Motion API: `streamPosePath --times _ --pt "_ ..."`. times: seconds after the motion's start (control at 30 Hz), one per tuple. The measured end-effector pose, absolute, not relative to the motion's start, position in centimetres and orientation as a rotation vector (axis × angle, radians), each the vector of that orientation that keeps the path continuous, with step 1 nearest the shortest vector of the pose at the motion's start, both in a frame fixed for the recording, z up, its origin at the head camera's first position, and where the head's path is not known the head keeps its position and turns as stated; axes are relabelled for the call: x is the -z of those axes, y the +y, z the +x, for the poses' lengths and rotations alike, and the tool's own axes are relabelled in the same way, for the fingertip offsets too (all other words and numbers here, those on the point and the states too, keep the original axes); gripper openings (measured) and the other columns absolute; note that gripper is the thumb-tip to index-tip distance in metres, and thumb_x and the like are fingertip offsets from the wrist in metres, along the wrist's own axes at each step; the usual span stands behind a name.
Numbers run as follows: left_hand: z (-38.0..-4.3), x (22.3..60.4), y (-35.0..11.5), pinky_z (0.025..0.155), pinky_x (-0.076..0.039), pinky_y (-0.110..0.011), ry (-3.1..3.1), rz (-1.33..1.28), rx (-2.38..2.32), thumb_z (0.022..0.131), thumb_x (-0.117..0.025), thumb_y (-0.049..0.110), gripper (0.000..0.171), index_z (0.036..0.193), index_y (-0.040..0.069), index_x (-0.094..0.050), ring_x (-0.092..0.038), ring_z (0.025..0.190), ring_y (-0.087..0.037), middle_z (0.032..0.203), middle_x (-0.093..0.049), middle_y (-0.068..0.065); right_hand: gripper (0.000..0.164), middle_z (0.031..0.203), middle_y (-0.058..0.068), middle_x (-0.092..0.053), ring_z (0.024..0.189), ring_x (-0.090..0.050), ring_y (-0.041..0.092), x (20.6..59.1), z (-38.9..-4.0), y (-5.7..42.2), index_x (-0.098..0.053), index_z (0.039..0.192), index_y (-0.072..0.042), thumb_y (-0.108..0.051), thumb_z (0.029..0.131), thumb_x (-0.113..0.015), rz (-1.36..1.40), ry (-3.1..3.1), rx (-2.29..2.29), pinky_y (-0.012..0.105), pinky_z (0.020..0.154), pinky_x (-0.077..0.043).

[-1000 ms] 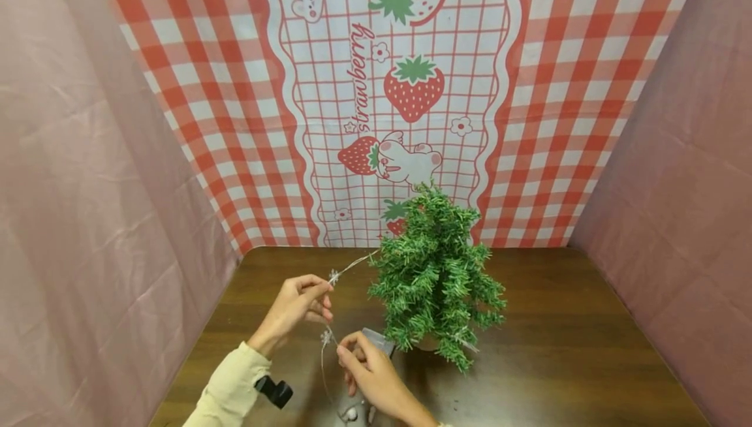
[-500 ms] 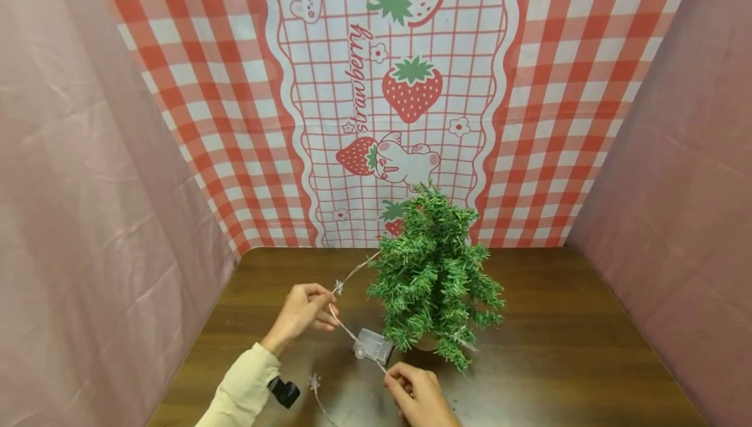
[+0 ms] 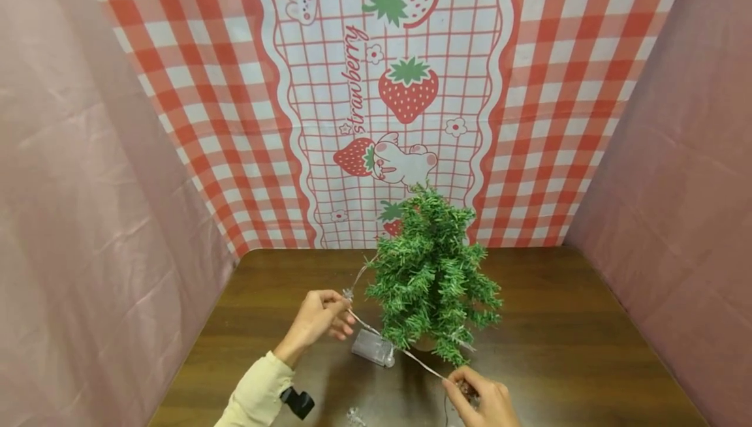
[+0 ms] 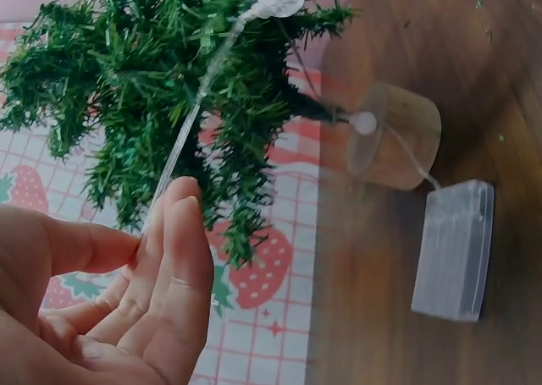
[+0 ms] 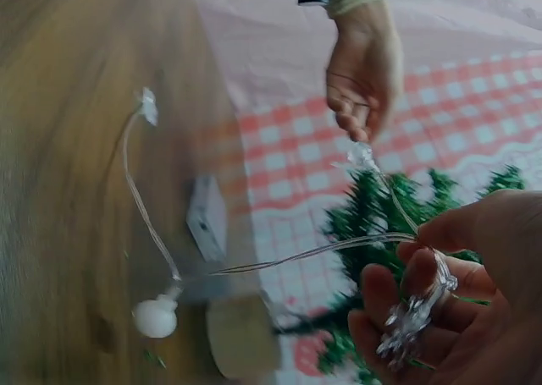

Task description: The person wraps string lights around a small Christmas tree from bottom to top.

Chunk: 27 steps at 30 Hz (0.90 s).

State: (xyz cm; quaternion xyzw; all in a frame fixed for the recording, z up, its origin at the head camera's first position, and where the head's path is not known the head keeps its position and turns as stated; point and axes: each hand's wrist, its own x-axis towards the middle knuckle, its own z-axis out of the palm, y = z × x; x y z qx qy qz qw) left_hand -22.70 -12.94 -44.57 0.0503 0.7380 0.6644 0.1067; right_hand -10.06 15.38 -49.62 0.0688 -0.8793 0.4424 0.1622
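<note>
A small green artificial Christmas tree (image 3: 435, 277) stands on the table. A clear-wired string of lights (image 3: 424, 366) runs from its left side to my left hand (image 3: 320, 321), which pinches the wire between thumb and fingers. From there the wire stretches across the front of the tree to my right hand (image 3: 486, 399). Thumb and forefinger of the right hand pinch it, and a clear snowflake light (image 5: 405, 327) lies against its other fingers. In the right wrist view a white ball light (image 5: 157, 317) hangs on the loose wire. A clear battery box (image 4: 453, 254) rests by the tree's wooden base (image 4: 415, 135).
The brown wooden table (image 3: 564, 329) backs onto a strawberry-print checked cloth (image 3: 329, 87). Pink curtains (image 3: 675, 185) hang at both sides. Another snowflake light (image 3: 355, 417) is near the table's front.
My right hand has moved right and downward, drawing the wire across the tree's front. My left hand has shifted slightly right and down. The battery box has come into fuller view.
</note>
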Motion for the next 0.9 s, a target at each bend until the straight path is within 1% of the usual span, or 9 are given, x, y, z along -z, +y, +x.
streamPosePath --times 0.07,0.13,0.2,0.3,0.37,0.5,0.57,0.67,0.9 --pt "-22.6 44.7 -12.6 0.05 -0.057 -0.035 2.169 0.149 -1.941 0.097 -0.057 0.005 0.015 0.096 -0.01 -0.062 -0.063 0.05 -0.016 0.071 -0.068 -0.016 0.026 0.056 -0.023 -0.04 0.048 -0.036 -0.004 49.4 -9.5 15.8 -0.064 0.075 -0.028 -0.008 0.083 -0.078 0.163 -2.435 -1.179 0.02 0.046 -0.035" --pt "-22.5 44.8 -12.2 0.048 -0.056 -0.032 2.163 0.154 -1.928 0.096 -0.058 0.006 0.014 0.092 -0.007 -0.062 -0.062 0.048 -0.014 0.067 -0.066 -0.012 0.031 0.055 -0.024 -0.036 0.047 -0.033 -0.004 49.1 -9.1 16.2 -0.063 0.073 -0.03 -0.007 0.079 -0.081 0.146 -2.391 -1.097 0.02 0.045 -0.033" --pt "-22.4 44.9 -11.8 0.046 -0.054 -0.029 2.152 0.158 -1.921 0.094 -0.059 0.006 0.014 0.09 -0.007 -0.062 -0.06 0.047 -0.012 0.065 -0.065 -0.009 0.033 0.055 -0.024 -0.035 0.047 -0.032 -0.005 48.6 -8.7 16.5 -0.061 0.072 -0.032 -0.007 0.077 -0.083 0.124 -2.382 -1.06 0.02 0.045 -0.032" --pt "-22.3 45.0 -11.3 0.045 -0.053 -0.026 2.141 0.178 -1.904 0.093 -0.059 0.005 0.015 0.089 -0.009 -0.062 -0.059 0.046 -0.01 0.062 -0.063 -0.006 0.036 0.056 -0.025 -0.039 0.048 -0.035 -0.004 47.9 -8.0 16.9 -0.059 0.07 -0.034 -0.007 0.077 -0.083 0.128 -2.386 -1.078 0.02 0.045 -0.033" --pt "-22.1 45.0 -11.1 0.045 -0.052 -0.025 2.135 0.182 -1.892 0.093 -0.058 0.004 0.016 0.091 -0.012 -0.062 -0.058 0.045 -0.01 0.061 -0.062 -0.005 0.041 0.058 -0.026 -0.04 0.049 -0.036 -0.006 47.7 -7.6 17.1 -0.058 0.07 -0.036 -0.004 0.075 -0.083 0.196 -2.365 -1.076 0.017 0.045 -0.034" --pt "-21.8 44.9 -10.7 0.046 -0.052 -0.024 2.128 0.196 -1.878 0.092 -0.057 0.003 0.019 0.094 -0.015 -0.061 -0.057 0.045 -0.009 0.06 -0.061 -0.004 0.048 0.063 -0.029 -0.04 0.051 -0.033 -0.014 47.7 -7.2 17.4 -0.056 0.074 -0.036 0.002 0.068 -0.085 0.459 -2.281 -1.021 0.008 0.044 -0.031" --pt "-21.7 44.9 -10.5 0.045 -0.051 -0.024 2.128 0.206 -1.877 0.091 -0.057 0.003 0.02 0.094 -0.016 -0.061 -0.057 0.045 -0.009 0.06 -0.06 -0.004 0.049 0.066 -0.03 -0.041 0.054 -0.033 -0.017 47.7 -7.0 17.6 -0.056 0.076 -0.036 0.002 0.066 -0.086 0.569 -2.249 -0.998 0.005 0.045 -0.031" --pt "-21.5 44.9 -10.2 0.045 -0.05 -0.023 2.121 0.225 -1.878 0.09 -0.058 0.004 0.021 0.095 -0.016 -0.061 -0.056 0.045 -0.009 0.06 -0.06 -0.004 0.048 0.067 -0.03 -0.041 0.057 -0.033 -0.018 47.4 -6.8 17.8 -0.056 0.078 -0.036 0.0 0.067 -0.086 0.661 -2.232 -0.997 0.004 0.046 -0.03" --pt "-21.3 44.9 -9.2 0.044 -0.048 -0.021 2.122 0.254 -1.842 0.091 -0.059 0.006 0.02 0.093 -0.013 -0.064 -0.054 0.044 -0.008 0.059 -0.059 -0.003 0.044 0.066 -0.029 -0.043 0.057 -0.032 -0.021 46.3 -6.1 18.4 -0.056 0.077 -0.035 -0.005 0.067 -0.088 0.715 -2.178 -0.967 0.004 0.046 -0.03"
